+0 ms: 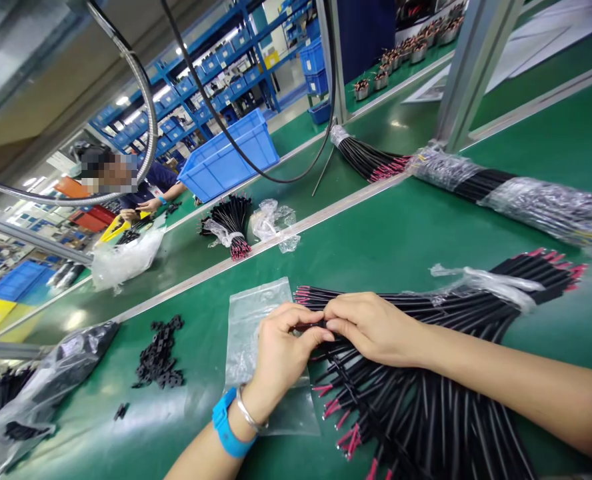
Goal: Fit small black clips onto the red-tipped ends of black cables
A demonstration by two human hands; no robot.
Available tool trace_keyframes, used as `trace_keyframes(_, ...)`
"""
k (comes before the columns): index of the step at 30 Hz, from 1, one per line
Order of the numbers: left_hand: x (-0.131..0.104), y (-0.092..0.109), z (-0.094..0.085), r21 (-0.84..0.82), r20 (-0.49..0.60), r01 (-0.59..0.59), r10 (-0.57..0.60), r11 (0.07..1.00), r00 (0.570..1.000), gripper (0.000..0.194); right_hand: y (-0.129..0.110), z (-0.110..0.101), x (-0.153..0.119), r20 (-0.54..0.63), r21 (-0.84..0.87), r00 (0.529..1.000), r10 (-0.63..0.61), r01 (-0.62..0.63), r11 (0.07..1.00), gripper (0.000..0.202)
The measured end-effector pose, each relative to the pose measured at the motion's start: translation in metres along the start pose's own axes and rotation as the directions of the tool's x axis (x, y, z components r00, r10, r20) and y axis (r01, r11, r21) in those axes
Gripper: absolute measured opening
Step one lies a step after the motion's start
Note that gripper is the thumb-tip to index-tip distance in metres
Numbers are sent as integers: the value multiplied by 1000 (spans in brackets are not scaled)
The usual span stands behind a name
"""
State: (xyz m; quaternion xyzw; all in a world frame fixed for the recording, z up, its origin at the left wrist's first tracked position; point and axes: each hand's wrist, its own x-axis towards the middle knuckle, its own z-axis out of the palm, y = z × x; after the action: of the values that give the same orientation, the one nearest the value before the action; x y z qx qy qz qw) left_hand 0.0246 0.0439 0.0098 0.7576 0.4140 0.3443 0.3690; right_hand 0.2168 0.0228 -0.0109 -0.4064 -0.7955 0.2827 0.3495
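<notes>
My left hand (286, 337), with a blue band and a silver bracelet at its wrist, is closed, thumb and forefinger pinching a black cable. My right hand (369, 327) meets it fingertip to fingertip, also pinched on the cable; any small part between the fingers is hidden. Under and beside both hands fans a large bundle of black cables (441, 413) with pink-red wire ends, tied with white plastic (496, 283) near its far right end. Beneath my left hand lies a clear plastic bag (246, 327). Left of it is a pile of small black plastic parts (160, 353).
A single black part (121, 411) lies near a plastic bag (71, 373) at left. Across a metal rail are a smaller cable bundle (231, 223), crumpled plastic (275, 223) and a blue bin (231, 157). Wrapped cables (521, 197) lie at right. A co-worker (149, 193) works opposite.
</notes>
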Motion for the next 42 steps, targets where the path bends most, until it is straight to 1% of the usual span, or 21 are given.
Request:
trace_keyframes(3,0,-3,3,13,27,58,-59,998,998,21,-1,-2,0,41,48,997,67,-69,996,27)
trace_keyframes(5,-1,-5,6,-9,14,92,-92,996,996,21,-3,-3,1,88,81,988,124,-131,988,27)
trace_keyframes(9,-4,-6,11,-60,-34,81,-83,995,996,19,-8,-6,5,140,124,966,217,-235,964,25)
trace_keyframes(12,-5,-6,9,-32,-15,98,-98,995,995,19,-10,-9,7,176,88,952,250,-268,959,24)
trace_keyframes(15,-5,-7,4,1,-5,137,-137,991,991,19,-11,-11,7,178,56,948,265,-279,959,21)
trace_keyframes(17,-4,-7,3,0,-14,145,-145,989,989,20,-10,-12,7,178,30,947,268,-278,960,20)
trace_keyframes(20,-4,-6,6,30,-8,90,-90,995,996,20,-8,-11,5,194,-19,948,251,-252,967,23)
trace_keyframes(23,-6,-3,5,60,23,59,-61,996,998,21,-7,-11,4,214,-8,949,232,-235,972,25)
trace_keyframes(25,-9,-1,-1,36,55,94,-96,995,994,25,-8,-12,4,212,13,954,212,-219,976,24)
trace_keyframes(26,-12,-1,-5,4,74,119,-119,993,990,31,-8,-12,5,209,21,958,197,-205,978,24)
trace_keyframes(28,-17,1,-12,-83,102,170,-161,982,982,39,-10,-13,6,192,24,967,170,-177,984,22)
trace_keyframes(29,-19,1,-15,-134,112,194,-180,972,977,40,-10,-13,6,184,27,970,156,-164,986,21)
trace_keyframes(31,-23,0,-16,-205,124,234,-212,950,969,36,-11,-12,6,177,36,974,139,-147,988,20)
trace_keyframes(34,-27,-2,-13,-291,144,293,-261,911,955,30,-9,-12,5,192,44,973,128,-139,989,21)
trace_keyframes(37,-28,-4,-10,-343,162,344,-305,874,938,31,-9,-11,4,216,34,969,120,-131,991,21)
trace_keyframes(38,-28,-4,-10,-344,164,343,-304,874,939,30,-9,-11,4,215,28,970,115,-123,992,21)
trace_keyframes(39,-28,-4,-10,-323,158,318,-280,891,947,28,-10,-11,4,208,23,973,102,-109,994,20)
trace_keyframes(40,-28,-4,-11,-263,150,268,-235,927,960,27,-10,-11,5,194,18,978,82,-88,996,19)
trace_keyframes(42,-29,0,-13,-76,150,110,-98,991,984,26,-11,-12,5,167,26,985,33,-37,999,18)
